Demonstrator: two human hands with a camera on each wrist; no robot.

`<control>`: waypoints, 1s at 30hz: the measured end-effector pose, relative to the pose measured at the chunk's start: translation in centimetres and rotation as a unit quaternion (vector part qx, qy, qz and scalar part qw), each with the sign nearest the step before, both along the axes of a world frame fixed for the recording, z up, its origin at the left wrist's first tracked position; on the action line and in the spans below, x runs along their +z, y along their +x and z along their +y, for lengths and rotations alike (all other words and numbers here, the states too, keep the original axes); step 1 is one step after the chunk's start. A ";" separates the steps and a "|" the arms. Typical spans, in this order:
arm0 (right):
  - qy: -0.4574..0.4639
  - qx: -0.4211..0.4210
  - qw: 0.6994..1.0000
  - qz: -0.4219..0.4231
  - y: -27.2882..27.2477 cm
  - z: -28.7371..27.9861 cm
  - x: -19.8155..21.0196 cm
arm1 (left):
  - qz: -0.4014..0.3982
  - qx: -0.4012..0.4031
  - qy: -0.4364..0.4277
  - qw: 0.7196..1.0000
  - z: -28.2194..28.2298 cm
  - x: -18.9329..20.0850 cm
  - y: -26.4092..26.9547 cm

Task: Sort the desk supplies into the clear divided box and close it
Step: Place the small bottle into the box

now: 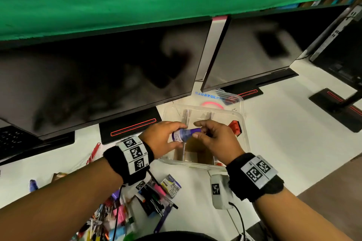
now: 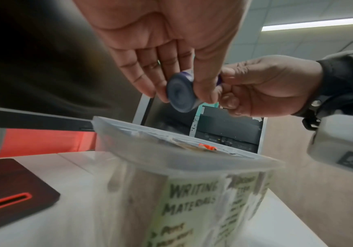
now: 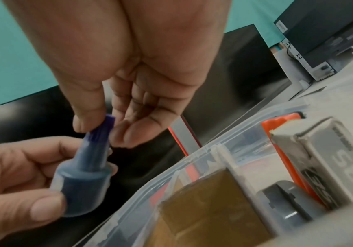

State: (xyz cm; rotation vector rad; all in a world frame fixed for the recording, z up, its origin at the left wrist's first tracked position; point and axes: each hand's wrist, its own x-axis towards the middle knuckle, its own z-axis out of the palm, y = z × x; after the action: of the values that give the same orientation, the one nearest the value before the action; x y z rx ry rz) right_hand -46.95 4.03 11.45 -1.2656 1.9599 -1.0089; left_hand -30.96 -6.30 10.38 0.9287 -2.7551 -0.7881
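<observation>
A small purple ink bottle [image 1: 184, 134] hangs sideways over the clear divided box [image 1: 244, 135]. My left hand [image 1: 164, 139] grips the bottle's body [image 2: 181, 93], thumb and fingers around it. My right hand [image 1: 213, 139] pinches the narrow purple cap [image 3: 104, 127] between thumb and fingers. The bottle's wide body [image 3: 80, 187] shows in the right wrist view, held just left of the box's rim [image 3: 171, 168]. The box has clear dividers, brown cardboard on its floor and a red stapler [image 1: 235, 127] at its right side. A front label [image 2: 192, 198] reads "Writing Materials".
The box's clear lid [image 1: 219, 98] lies behind it by the monitors [image 1: 98, 76]. Loose supplies [image 1: 137, 201], among them markers, clips and a staples pack [image 1: 172, 185], are piled on the white desk at front left. A monitor base [image 1: 129, 127] stands left of the box.
</observation>
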 end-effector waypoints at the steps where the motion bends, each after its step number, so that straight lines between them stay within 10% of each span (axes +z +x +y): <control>1: -0.002 -0.002 1.000 -0.008 0.1 0.1 0.0 | -0.002 -0.004 -0.004 1.000 0.2 0.0 -0.2; 9: -0.013 -0.048 0.995 0.088 -3.8 3.5 3.2 | -0.105 -0.085 -0.013 0.991 -0.8 -0.6 0.6; 15: 0.205 0.000 0.930 0.305 -5.4 4.7 1.1 | -0.167 -0.131 0.015 0.977 -1.5 -2.8 2.6; 30: 0.379 0.060 0.861 0.334 -4.4 1.4 -4.0 | -0.124 -0.097 0.063 0.986 -1.3 -3.7 2.9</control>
State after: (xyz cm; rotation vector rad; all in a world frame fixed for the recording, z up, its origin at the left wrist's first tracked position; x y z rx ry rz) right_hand -51.31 5.45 7.43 -1.3006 2.3569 0.3607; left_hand -28.10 -7.57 6.66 0.8409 -3.0796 -0.9454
